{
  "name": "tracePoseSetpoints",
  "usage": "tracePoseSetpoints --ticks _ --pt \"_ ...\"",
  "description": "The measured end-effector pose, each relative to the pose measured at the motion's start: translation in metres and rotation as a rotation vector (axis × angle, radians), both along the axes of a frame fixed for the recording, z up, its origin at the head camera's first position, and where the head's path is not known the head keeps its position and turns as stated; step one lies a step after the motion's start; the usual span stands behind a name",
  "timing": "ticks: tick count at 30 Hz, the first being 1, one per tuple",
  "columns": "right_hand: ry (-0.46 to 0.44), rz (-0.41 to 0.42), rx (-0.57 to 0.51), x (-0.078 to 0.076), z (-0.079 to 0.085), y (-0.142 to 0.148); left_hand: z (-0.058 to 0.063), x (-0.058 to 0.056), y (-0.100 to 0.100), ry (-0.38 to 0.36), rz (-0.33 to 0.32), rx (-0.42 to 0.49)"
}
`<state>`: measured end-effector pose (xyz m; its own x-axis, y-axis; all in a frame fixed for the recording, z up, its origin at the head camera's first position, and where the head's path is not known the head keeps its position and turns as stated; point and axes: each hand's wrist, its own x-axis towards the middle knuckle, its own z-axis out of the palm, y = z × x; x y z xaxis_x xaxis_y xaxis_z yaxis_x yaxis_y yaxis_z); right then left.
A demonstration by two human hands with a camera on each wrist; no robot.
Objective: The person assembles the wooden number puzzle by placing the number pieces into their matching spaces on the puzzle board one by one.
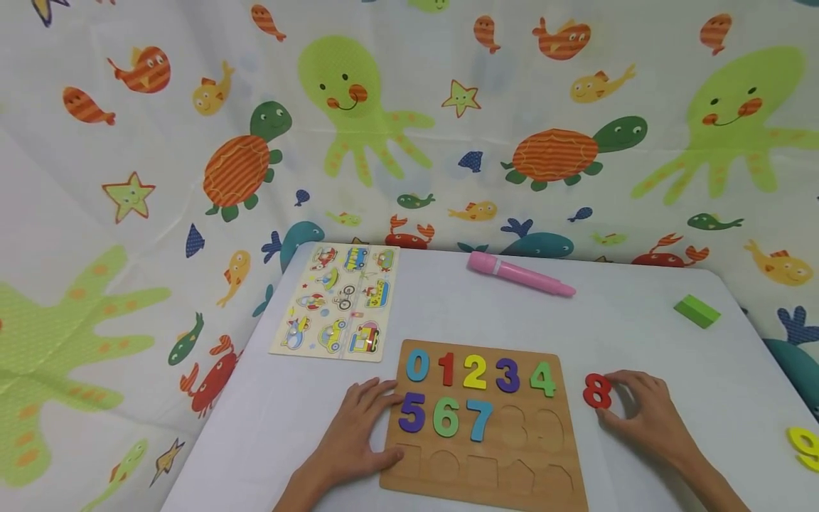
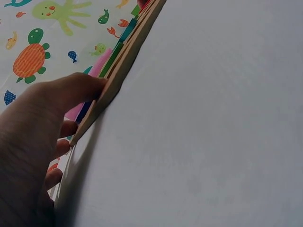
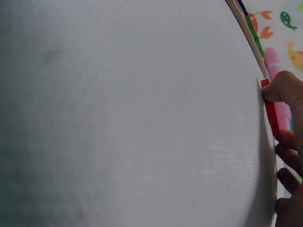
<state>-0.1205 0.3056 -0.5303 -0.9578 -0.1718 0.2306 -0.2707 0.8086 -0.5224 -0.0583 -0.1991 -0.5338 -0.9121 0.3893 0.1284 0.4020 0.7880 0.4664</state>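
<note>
My right hand pinches a red number 8 between thumb and fingers, just right of the wooden number board. Seen edge-on in the right wrist view, the red 8 stands low over the white tabletop. Along the board's left edge rests my left hand, its thumb and a fingertip touching the rim. Numbers 0 to 4 fill the board's top row. In the second row sit a purple 5, a green 6 and a blue 7, beside two bare recesses. The bottom row shows bare shape recesses.
A vehicle picture board lies at the back left. Farther back is a pink marker-shaped object. To the right are a green block and a yellow number piece, partly out of frame. A sea-animal curtain hangs behind the table.
</note>
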Motion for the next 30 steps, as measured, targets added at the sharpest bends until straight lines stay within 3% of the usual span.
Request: tracePoseSetpoints --ticks 8,16,23,30 --pt "0.034 0.024 -0.053 0.000 0.002 -0.004 0.001 0.000 0.000 0.000 0.002 -0.005" --pt "0.025 0.052 -0.088 0.007 0.013 -0.038 0.003 0.000 0.000 -0.002 0.007 -0.010" --pt "0.091 0.138 -0.109 0.018 0.011 -0.073 0.004 0.001 0.000 -0.002 0.005 -0.008" --pt "0.071 0.223 -0.162 0.027 0.005 -0.099 0.004 0.000 0.000 0.008 -0.003 -0.004"
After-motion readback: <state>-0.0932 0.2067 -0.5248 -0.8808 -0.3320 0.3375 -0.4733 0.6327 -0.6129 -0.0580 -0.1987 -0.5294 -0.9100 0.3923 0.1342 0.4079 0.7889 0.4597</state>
